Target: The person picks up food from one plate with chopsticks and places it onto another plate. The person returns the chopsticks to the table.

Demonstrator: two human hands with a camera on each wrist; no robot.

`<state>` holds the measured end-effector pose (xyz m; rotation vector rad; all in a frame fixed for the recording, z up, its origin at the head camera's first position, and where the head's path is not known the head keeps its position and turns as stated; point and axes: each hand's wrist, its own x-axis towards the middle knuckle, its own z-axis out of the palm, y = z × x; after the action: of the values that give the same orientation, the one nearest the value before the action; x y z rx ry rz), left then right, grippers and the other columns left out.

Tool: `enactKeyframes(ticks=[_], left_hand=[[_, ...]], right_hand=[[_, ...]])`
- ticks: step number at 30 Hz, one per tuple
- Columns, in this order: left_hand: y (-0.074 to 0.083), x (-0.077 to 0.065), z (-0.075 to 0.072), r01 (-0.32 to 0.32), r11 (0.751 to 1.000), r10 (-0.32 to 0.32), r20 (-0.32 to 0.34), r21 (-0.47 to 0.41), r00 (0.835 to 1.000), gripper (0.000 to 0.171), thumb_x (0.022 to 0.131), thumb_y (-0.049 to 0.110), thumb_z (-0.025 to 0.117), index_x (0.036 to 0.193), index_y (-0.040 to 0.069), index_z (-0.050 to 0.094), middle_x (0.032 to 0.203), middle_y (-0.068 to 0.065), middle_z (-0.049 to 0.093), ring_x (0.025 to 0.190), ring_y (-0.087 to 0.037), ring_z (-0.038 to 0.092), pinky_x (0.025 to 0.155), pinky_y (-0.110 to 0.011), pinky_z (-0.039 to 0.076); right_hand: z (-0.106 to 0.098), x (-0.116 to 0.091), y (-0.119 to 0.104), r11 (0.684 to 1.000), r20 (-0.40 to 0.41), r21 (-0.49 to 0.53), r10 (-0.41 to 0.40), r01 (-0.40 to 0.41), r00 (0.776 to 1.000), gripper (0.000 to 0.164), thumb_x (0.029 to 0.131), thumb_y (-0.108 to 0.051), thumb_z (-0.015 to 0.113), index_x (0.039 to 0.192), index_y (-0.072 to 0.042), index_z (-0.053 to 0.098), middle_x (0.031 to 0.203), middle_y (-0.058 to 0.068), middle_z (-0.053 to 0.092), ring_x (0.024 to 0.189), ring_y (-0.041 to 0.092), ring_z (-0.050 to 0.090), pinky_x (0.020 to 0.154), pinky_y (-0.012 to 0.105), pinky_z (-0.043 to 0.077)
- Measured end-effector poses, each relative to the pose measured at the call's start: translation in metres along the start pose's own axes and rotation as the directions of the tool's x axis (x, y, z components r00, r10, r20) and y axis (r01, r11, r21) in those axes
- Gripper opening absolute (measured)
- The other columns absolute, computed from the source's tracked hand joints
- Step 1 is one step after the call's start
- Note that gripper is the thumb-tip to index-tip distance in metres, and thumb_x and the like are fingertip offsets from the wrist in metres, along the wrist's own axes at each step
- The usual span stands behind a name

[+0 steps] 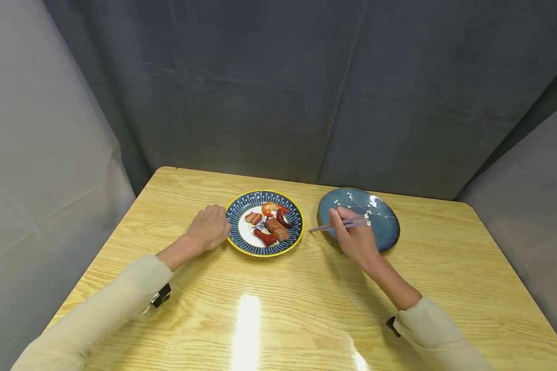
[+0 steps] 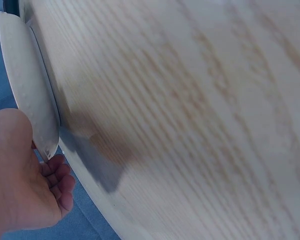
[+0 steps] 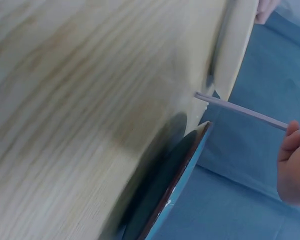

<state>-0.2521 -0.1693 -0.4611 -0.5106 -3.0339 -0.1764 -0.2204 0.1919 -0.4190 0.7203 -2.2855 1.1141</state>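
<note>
My left hand (image 1: 209, 226) grips the left rim of a round patterned plate (image 1: 293, 233), blue and white with a yellow edge. In the left wrist view the thumb lies at the rim of the plate (image 2: 27, 75) and the fingers curl under it. On this plate lie a shrimp (image 1: 270, 208), a small red drumstick (image 1: 264, 237), a brown meat chunk (image 1: 277, 230), a streaky meat slice (image 1: 253, 218) and a dark glazed piece (image 1: 285, 218). My right hand (image 1: 361, 243) holds pale purple chopsticks (image 1: 324, 227), tips together between the plates and holding nothing.
A blue plate (image 1: 383, 231) with white blossoms stands at the right, partly under my right hand. Both plates are on a light wooden table (image 1: 297, 309). Dark grey cloth (image 1: 241, 103) hangs behind it, with paler cloth at both sides.
</note>
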Motion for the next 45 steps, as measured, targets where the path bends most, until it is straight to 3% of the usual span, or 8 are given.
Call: enactKeyframes(ticks=[3,7,9,14,23,31,39,45], left_hand=[[0.000,0.000,0.001,0.002,1.000,-0.002,0.000,-0.003,1.000,0.021,0.096,0.017,0.042,0.089,-0.001,0.047,0.081,-0.011,0.041,0.078,-0.028,0.044,0.067,-0.041,0.041],[-0.001,0.001,0.003,0.002,1.000,-0.002,0.001,-0.001,1.000,0.021,0.096,0.018,0.041,0.090,-0.001,0.047,0.082,-0.011,0.041,0.078,-0.029,0.044,0.068,-0.042,0.041],[-0.001,0.001,0.003,-0.002,1.000,0.002,0.000,0.005,1.000,0.021,0.097,0.018,0.041,0.090,-0.001,0.047,0.082,-0.010,0.041,0.078,-0.028,0.044,0.067,-0.041,0.041],[-0.001,0.000,0.003,-0.009,1.000,0.009,-0.021,0.012,1.000,0.021,0.096,0.017,0.042,0.088,-0.002,0.048,0.080,-0.010,0.040,0.077,-0.029,0.045,0.066,-0.042,0.041],[0.000,0.000,0.002,-0.003,1.000,0.003,-0.010,0.013,1.000,0.022,0.097,0.017,0.041,0.090,-0.002,0.048,0.082,-0.011,0.040,0.079,-0.029,0.045,0.068,-0.043,0.042],[0.000,0.000,0.001,0.000,1.000,0.000,-0.016,0.010,1.000,0.021,0.097,0.017,0.042,0.090,-0.002,0.049,0.081,-0.011,0.040,0.078,-0.029,0.045,0.068,-0.042,0.041],[-0.001,0.000,0.003,-0.018,1.000,0.018,-0.055,-0.003,0.998,0.019,0.094,0.015,0.044,0.086,-0.001,0.048,0.078,-0.010,0.041,0.076,-0.030,0.046,0.065,-0.043,0.042],[-0.001,-0.001,0.002,-0.041,0.999,0.040,-0.093,-0.005,0.995,0.019,0.093,0.014,0.045,0.082,-0.001,0.048,0.076,-0.011,0.040,0.073,-0.031,0.047,0.063,-0.044,0.042]], right_hand=[[0.003,-0.007,-0.001,0.980,0.044,-0.051,-0.188,0.191,0.981,0.037,0.098,-0.005,0.058,0.068,-0.016,0.041,0.061,-0.008,0.033,0.051,0.006,0.028,0.046,0.023,0.025],[0.008,-0.020,-0.008,0.891,0.188,-0.130,-0.408,0.434,0.894,0.030,0.103,-0.018,0.054,0.074,-0.016,0.046,0.067,-0.008,0.037,0.056,0.006,0.033,0.049,0.023,0.033],[0.009,-0.026,-0.010,0.855,0.272,-0.146,-0.450,0.498,0.851,0.028,0.103,-0.024,0.054,0.077,-0.016,0.049,0.068,-0.008,0.039,0.057,0.006,0.036,0.050,0.024,0.037],[0.013,-0.040,-0.013,0.824,0.403,-0.117,-0.471,0.555,0.784,0.025,0.101,-0.025,0.060,0.079,-0.015,0.051,0.070,-0.008,0.042,0.058,0.006,0.040,0.052,0.023,0.040],[0.016,-0.058,-0.013,0.826,0.537,-0.123,-0.410,0.550,0.737,0.028,0.084,-0.016,0.077,0.079,-0.016,0.049,0.073,-0.010,0.042,0.062,0.007,0.044,0.055,0.022,0.040],[0.017,-0.063,-0.015,0.796,0.631,-0.164,-0.369,0.582,0.682,0.025,0.080,0.003,0.069,0.080,-0.014,0.051,0.077,-0.007,0.042,0.068,0.011,0.050,0.059,0.025,0.044],[0.020,-0.067,-0.017,0.765,0.677,-0.211,-0.335,0.609,0.655,0.026,0.079,0.006,0.069,0.082,-0.014,0.053,0.079,-0.004,0.042,0.070,0.013,0.051,0.058,0.026,0.045],[0.022,-0.068,-0.017,0.750,0.669,-0.221,-0.348,0.623,0.657,0.022,0.082,0.003,0.069,0.082,-0.013,0.054,0.082,-0.003,0.043,0.071,0.014,0.053,0.057,0.027,0.046]])
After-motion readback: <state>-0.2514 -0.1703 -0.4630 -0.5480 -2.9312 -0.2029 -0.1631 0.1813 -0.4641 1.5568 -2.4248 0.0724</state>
